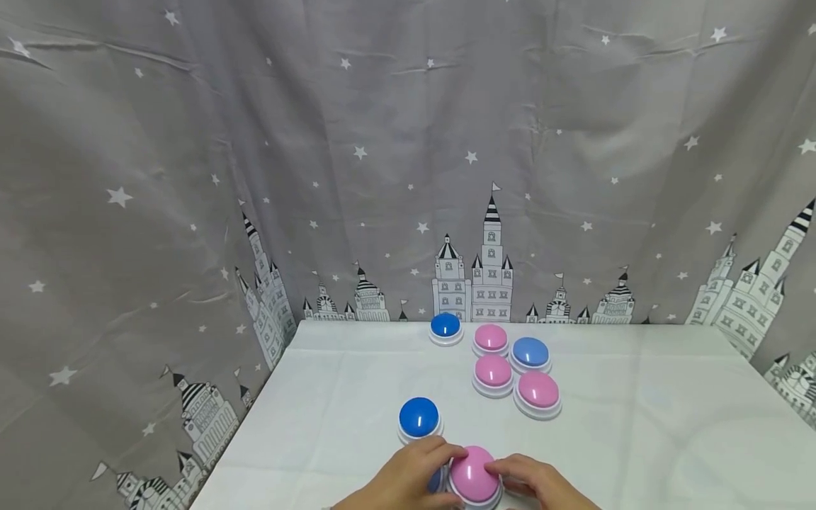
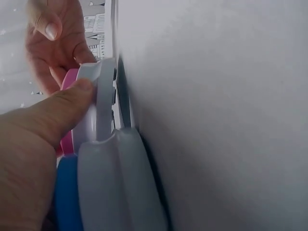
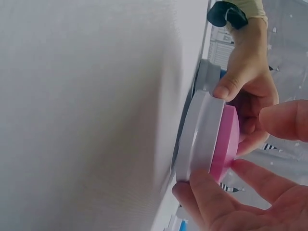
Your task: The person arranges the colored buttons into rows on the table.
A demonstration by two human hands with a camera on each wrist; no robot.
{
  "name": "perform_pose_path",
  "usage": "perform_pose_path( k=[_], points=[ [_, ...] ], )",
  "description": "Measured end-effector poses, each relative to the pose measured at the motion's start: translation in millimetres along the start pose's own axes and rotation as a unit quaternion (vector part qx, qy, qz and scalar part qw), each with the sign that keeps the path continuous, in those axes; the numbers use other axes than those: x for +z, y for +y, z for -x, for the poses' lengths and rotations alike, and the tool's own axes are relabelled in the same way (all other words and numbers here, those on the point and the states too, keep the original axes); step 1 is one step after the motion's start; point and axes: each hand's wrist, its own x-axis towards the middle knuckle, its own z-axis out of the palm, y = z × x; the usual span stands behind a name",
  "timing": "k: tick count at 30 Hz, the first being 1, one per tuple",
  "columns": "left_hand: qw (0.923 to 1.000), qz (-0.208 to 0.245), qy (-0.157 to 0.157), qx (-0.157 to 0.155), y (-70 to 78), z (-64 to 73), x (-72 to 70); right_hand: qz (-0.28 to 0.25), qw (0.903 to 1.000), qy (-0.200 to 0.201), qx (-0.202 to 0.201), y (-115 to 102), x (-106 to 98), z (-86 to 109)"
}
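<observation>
A pink dome push button (image 1: pixel 474 476) on a white base is at the front of the table, between both hands. My left hand (image 1: pixel 408 478) holds it, the thumb on the rim of the white base and the other fingers on the dome side. In the left wrist view, its base is tipped slightly off the table, with small feet showing. Fingers of my right hand (image 3: pixel 255 202) touch the base and dome edge, while the thumb stays apart. A blue button (image 2: pixel 67 192) lies close beside it, mostly covered by my left hand in the head view.
Another blue button (image 1: pixel 418 418) sits just beyond my left hand. Farther back are pink buttons (image 1: pixel 538 391), a lighter blue button (image 1: pixel 530 353) and a dark blue button (image 1: pixel 445 326). A grey curtain (image 1: pixel 395 142) with printed castles hangs behind the white table (image 1: pixel 637 425).
</observation>
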Motion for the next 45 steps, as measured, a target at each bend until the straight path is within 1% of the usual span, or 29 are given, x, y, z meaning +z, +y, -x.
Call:
perform_pose_path(
  k=[7,9,12,14,17,19,22,24,26,31,34,37,41,43,44,45],
  points=[
    [0.9988,-0.022,0.017,0.04,-6.2,3.4,0.0,0.0,0.9999,-0.01,0.004,-1,1,-0.2],
    [0.9988,-0.022,0.014,0.042,-6.2,4.1,-1.2,-0.002,0.9999,-0.015,-0.002,0,1,-0.3],
    [0.9989,-0.019,0.006,0.043,-5.6,4.5,-3.2,0.004,0.9997,-0.02,-0.012,2,1,-0.1],
    [0.999,-0.015,0.0,0.042,-4.8,4.5,-4.4,0.005,0.9998,-0.021,-0.005,2,1,0.1],
    [0.9989,-0.021,0.002,0.042,-5.2,3.8,-4.1,0.01,0.9998,-0.019,0.001,2,0,-0.4],
    [0.9993,-0.018,-0.001,0.033,-5.8,5.5,-4.3,0.008,0.9997,-0.024,0.002,4,0,-2.6],
    [0.9998,-0.004,-0.009,0.015,-6.8,9.6,-4.5,0.018,0.9991,-0.033,-0.019,9,2,-6.7],
    [0.9998,0.008,-0.012,0.011,-7.5,10.8,-4.1,0.027,0.9986,-0.034,-0.03,11,2,-7.7],
    [0.9996,0.014,-0.012,0.02,-7.7,9.7,-3.2,0.039,0.9982,-0.031,-0.035,12,2,-6.4],
    [0.9981,0.0,0.006,0.061,-7.9,3.9,-0.9,0.047,0.9985,-0.027,-0.006,10,-2,-1.3],
    [0.9973,-0.016,0.014,0.07,-8.7,4.7,0.1,0.046,0.9985,-0.031,-0.005,10,-2,-1.7],
    [0.9979,-0.019,0.004,0.061,-9.8,5.3,-0.8,0.041,0.9985,-0.035,-0.008,10,-2,-3.3],
    [0.9988,0.005,-0.044,0.021,-7.7,2.5,-6.8,0.056,0.9974,-0.037,0.025,7,-5,-2.4],
    [0.998,0.007,-0.062,0.0,-6.0,-3.1,-11.4,0.078,0.9955,-0.034,0.042,5,-10,-1.4],
    [0.9977,0.005,-0.067,-0.007,-5.6,-7.0,-13.5,0.098,0.9939,-0.03,0.039,6,-14,-0.7],
    [0.9977,0.0,-0.066,-0.01,-5.9,-12.9,-15.1,0.124,0.9919,-0.015,0.026,7,-19,0.2]
  ],
)
